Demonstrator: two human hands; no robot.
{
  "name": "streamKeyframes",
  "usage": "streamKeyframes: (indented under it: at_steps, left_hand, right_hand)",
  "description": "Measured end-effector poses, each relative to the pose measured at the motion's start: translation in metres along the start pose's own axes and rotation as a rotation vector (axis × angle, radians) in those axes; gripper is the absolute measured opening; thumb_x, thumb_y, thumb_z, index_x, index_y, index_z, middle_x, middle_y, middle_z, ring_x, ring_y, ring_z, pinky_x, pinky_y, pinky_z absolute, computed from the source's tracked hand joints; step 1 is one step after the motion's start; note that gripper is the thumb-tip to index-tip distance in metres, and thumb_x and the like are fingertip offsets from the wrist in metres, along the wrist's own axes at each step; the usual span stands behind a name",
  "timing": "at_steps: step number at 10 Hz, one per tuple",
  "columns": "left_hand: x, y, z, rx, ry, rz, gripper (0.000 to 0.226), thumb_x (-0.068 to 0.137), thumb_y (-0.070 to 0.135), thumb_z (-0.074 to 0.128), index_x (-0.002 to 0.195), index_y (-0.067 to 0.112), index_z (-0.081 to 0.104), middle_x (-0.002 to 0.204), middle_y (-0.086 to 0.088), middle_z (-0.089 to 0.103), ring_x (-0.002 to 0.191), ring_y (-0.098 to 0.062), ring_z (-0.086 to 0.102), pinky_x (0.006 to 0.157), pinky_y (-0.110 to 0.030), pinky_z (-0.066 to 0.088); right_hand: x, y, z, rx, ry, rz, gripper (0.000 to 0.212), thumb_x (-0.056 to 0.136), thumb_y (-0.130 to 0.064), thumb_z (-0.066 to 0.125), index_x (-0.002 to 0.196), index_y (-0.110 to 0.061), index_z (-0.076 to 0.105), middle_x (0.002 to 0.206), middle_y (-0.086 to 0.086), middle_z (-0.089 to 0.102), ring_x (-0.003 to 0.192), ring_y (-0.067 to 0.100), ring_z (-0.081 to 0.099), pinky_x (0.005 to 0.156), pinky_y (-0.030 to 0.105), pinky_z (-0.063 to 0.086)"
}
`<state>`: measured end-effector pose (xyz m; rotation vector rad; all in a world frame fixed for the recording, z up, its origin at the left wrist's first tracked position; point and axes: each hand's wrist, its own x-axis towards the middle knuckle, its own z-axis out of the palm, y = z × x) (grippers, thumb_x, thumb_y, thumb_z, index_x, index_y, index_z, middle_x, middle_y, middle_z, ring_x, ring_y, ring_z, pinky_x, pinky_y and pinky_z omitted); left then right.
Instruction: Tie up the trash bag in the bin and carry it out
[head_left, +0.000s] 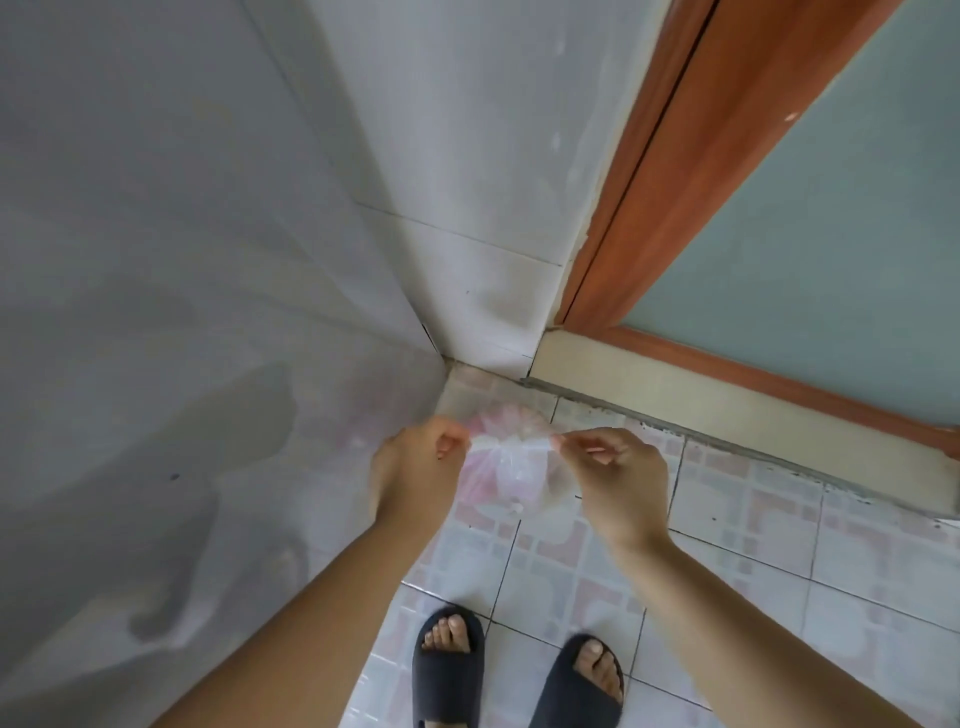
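Here the fingers (457, 441) of the left hand (415, 467) and those of the right hand (618, 467) each pinch a thin twisted ear of the trash bag (506, 467), held between them in the air over the tiled floor (727, 561) near the wall corner; no bin shows. The film is flimsy, translucent, pink-tinged and crinkled. Pulling the ears apart too hard could tear it; a slack knot could slip open while carried.

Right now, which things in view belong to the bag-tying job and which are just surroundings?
In the job:
trash bag
left hand, pinching one bag end
right hand, pinching the other end

Not in the job:
door
black slippers
tiled floor
wall
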<state>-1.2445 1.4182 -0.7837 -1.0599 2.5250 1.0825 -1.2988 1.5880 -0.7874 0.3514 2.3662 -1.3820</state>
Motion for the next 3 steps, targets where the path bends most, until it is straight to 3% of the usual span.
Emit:
streamKeyframes:
  at_steps: [1,2,3]
  left_hand:
    - [0.018,-0.012,0.012,-0.057,0.08,-0.089,0.011,0.085,0.018,0.065,0.091,0.02,0.073,0.09,-0.001,0.076,0.08,-0.016,0.065,0.071,-0.024,0.046]
    - [0.024,-0.011,0.013,-0.124,0.02,-0.087,0.012,0.086,0.015,0.064,0.094,0.018,0.072,0.093,-0.002,0.075,0.086,-0.016,0.067,0.079,-0.026,0.05]
    - [0.014,0.0,0.007,-0.18,-0.057,-0.197,0.022,0.085,0.01,0.06,0.104,0.017,0.069,0.104,-0.002,0.073,0.093,-0.015,0.065,0.084,-0.026,0.047]
  right_hand:
    - [0.025,0.014,0.007,0.088,0.095,0.06,0.009,0.077,-0.023,0.073,0.068,-0.026,0.074,0.066,-0.013,0.073,0.064,-0.001,0.064,0.064,0.021,0.045]
    - [0.037,0.014,0.003,0.092,0.112,0.108,0.008,0.079,-0.025,0.071,0.077,-0.021,0.077,0.079,-0.007,0.076,0.072,0.003,0.066,0.064,0.016,0.045]
    - [0.026,0.005,-0.009,0.051,0.0,0.108,0.014,0.085,-0.021,0.066,0.097,-0.02,0.073,0.096,-0.009,0.07,0.093,0.01,0.066,0.07,0.006,0.042]
